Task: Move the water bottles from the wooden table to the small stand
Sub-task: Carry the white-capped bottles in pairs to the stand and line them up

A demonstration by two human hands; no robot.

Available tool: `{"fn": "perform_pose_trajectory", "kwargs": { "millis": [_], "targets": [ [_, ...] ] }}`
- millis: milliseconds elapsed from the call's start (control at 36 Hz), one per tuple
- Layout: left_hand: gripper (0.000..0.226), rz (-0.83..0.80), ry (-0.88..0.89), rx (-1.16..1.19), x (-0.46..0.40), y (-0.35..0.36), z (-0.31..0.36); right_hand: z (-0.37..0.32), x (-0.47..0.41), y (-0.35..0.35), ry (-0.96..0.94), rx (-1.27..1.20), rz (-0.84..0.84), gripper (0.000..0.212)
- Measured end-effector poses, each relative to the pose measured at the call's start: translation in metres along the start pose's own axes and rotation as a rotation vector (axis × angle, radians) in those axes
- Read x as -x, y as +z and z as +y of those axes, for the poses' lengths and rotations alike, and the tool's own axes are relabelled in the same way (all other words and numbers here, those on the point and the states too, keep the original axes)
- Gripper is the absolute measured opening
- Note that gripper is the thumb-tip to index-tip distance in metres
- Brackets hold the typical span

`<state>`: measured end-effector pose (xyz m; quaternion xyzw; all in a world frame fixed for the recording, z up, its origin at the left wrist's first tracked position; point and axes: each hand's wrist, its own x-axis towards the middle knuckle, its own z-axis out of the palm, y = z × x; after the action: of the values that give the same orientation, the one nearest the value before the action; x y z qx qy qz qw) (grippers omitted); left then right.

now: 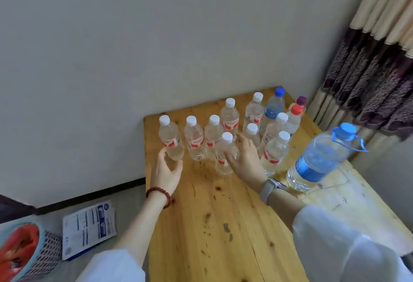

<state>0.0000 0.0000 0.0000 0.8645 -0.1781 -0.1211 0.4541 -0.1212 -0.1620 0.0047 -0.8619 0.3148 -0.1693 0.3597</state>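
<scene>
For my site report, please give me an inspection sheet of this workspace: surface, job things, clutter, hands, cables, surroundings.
Surface: wooden table, stained, against the wall.
Job's things: small water bottles upright in a cluster, mostly white caps; large bottle with blue cap beside them.
Clutter: nothing seen on the table.
Hands: left hand open at the leftmost bottle; right hand open at the front bottle.
Cables: nothing seen.
Surroundings: curtain, basket and printed packet on the floor; stand not visible.
</scene>
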Motion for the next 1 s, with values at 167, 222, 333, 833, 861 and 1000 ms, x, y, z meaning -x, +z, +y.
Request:
{"fn": "perform_pose_trajectory", "kwargs": {
  "millis": [167, 222, 333, 833, 861, 1000],
  "targets": [
    [0.090, 0.088, -0.119, 0.033, -0.083, 0.013, -0.003, 0.007, -0.052, 0.024, 0.074, -0.081, -0.032, 0.075],
    [0.097, 0.111, -0.126, 0.030, -0.110, 0.015, -0.005, 0.013, -0.060, 0.032, 0.066, -0.083, -0.023, 0.068],
    [0.096, 0.144, -0.087, 0.117, -0.153, 0.020, -0.006, 0.022, -0.061, 0.046, 0.055, -0.138, 0.020, 0.047],
    [0.028, -0.050, 0.317, 0.085, -0.124, 0.031, -0.048, 0.022, -0.053, 0.075, 0.231, -0.257, 0.121, 0.023],
    [0.030, -0.064, 0.330, 0.099, -0.115, 0.026, -0.047, 0.019, -0.047, 0.074, 0.228, -0.241, 0.114, 0.023],
    [0.030, -0.165, 0.401, 0.200, -0.062, 0.006, -0.046, 0.004, 0.001, 0.060, 0.244, -0.194, 0.147, 0.027]
  ]
}}
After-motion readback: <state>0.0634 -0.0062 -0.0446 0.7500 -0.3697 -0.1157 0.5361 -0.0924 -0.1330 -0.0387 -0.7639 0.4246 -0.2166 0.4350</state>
